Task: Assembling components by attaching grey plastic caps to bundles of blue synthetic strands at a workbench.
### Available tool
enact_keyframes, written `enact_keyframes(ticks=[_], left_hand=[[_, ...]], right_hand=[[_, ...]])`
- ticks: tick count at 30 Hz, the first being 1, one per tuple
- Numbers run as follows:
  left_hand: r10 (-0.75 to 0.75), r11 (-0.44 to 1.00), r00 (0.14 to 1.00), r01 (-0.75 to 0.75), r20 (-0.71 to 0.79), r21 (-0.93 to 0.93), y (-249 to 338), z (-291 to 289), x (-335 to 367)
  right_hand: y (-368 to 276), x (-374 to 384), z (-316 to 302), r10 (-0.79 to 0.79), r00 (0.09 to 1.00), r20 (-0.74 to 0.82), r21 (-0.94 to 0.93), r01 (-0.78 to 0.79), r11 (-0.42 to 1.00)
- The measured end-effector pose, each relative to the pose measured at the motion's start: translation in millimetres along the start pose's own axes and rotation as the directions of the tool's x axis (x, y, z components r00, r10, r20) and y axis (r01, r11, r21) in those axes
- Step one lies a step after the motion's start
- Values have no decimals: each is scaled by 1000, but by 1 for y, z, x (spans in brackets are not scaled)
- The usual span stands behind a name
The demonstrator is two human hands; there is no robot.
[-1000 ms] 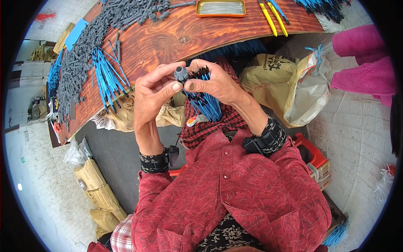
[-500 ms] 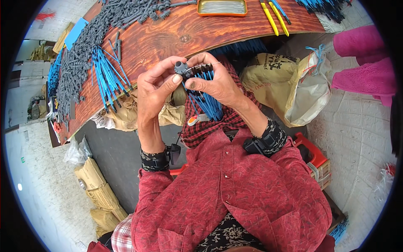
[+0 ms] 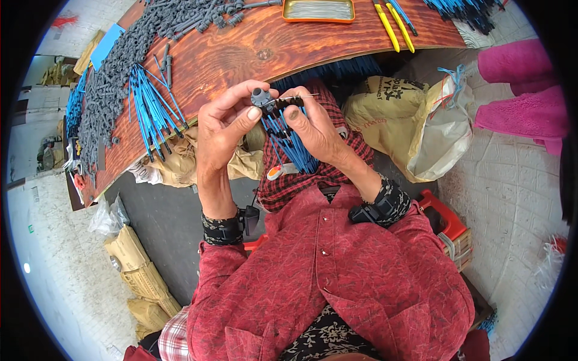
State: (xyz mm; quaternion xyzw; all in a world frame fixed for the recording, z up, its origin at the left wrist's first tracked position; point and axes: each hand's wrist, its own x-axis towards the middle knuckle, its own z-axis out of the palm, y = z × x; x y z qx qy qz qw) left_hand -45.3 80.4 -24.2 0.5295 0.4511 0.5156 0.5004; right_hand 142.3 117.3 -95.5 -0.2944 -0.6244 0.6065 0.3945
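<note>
Above my lap, my left hand (image 3: pixel 224 123) pinches a small dark grey plastic fitting (image 3: pixel 262 98) with a round open end between thumb and fingers. Close beside it, my right hand (image 3: pixel 319 129) is closed, thumb against fingers, on a thin straight metal wire (image 3: pixel 308 95) that runs across to the fitting. Whether the wire passes through the fitting is too small to tell. Below my hands, a bunch of thin blue rods (image 3: pixel 295 147) with black ends lies on my lap, partly hidden by the right hand. An orange-and-white object (image 3: pixel 275 172) rests beside the bunch.
The wooden table (image 3: pixel 241 60) bears a heap of grey fittings (image 3: pixel 120 84), blue rods (image 3: pixel 150 111) at its edge, an orange tray (image 3: pixel 319 20) of metal wires and yellow-handled pliers (image 3: pixel 394 27). A sack (image 3: pixel 436 138) stands at right, near a red stool (image 3: pixel 445 216).
My right thumb has shifted up toward the wire, and more of the wire's free end shows. My left hand keeps its hold on the fitting, almost unmoved.
</note>
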Motion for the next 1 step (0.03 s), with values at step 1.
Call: enact_keyframes(ticks=[1], left_hand=[[0,1000,1000,0,-1,0,0,0,0]], right_hand=[[-5,2,-2,56,998,34,18,-57,998]])
